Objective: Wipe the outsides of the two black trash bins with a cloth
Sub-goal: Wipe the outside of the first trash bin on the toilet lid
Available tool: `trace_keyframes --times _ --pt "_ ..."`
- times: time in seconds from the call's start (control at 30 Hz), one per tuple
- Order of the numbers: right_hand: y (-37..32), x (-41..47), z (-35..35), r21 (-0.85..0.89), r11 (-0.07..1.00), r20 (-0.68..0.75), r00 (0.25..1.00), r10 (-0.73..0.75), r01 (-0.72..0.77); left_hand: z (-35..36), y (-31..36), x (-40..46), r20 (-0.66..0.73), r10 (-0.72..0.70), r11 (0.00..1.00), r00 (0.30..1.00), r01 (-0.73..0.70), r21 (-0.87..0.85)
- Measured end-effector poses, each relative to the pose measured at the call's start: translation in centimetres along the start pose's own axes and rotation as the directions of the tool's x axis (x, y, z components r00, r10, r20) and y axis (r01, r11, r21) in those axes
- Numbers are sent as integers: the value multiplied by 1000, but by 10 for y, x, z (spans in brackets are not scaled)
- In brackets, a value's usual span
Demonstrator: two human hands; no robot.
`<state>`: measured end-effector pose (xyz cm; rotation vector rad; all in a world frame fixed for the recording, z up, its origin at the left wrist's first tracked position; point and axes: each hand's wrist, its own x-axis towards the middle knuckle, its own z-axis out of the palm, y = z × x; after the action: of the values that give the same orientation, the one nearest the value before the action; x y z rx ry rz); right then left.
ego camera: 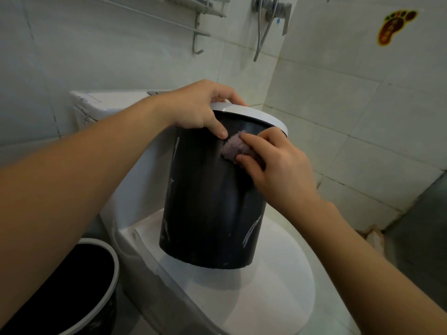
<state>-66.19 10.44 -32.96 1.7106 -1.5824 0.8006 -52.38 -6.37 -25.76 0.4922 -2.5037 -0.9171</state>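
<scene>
A black trash bin (210, 201) with a white rim stands tilted on the closed toilet lid (266, 298). Pale streaks mark its side. My left hand (200, 105) grips the bin's white rim at the top, thumb pressed on the black wall. My right hand (273, 165) presses a small purple cloth (233, 147) against the bin's upper side, just below the rim. A second black trash bin (79, 293) with a white rim stands on the floor at the lower left, partly hidden by my left forearm.
The white toilet cistern (101, 105) stands behind the bin. Tiled walls surround it, with a metal towel rack (188, 22) at the upper left and a shower valve with hose (271, 13) above. A foot-shaped sticker (394, 25) is on the right wall.
</scene>
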Motion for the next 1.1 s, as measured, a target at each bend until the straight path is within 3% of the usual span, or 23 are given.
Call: trace_keyframes --times 0.1,0.3,0.63,0.83,1.1 --pt "6 6 -4 -45 999 23 1000 -20 21 0 0 -1 1 7 1000 1000 -7 1" --pt "32 8 -17 -119 988 14 995 96 -93 1 2 0 -1 -1 1000 1000 1 1" --pt "18 -38 -8 45 991 112 985 -133 129 1 2 1 6 -6 1000 1000 6 -7" --pt "32 -19 -6 3 997 0 997 77 -77 3 5 0 3 -1 1000 1000 1 -15" --pt "19 -86 -3 107 973 187 957 -223 206 0 2 -2 -7 -4 1000 1000 4 -31"
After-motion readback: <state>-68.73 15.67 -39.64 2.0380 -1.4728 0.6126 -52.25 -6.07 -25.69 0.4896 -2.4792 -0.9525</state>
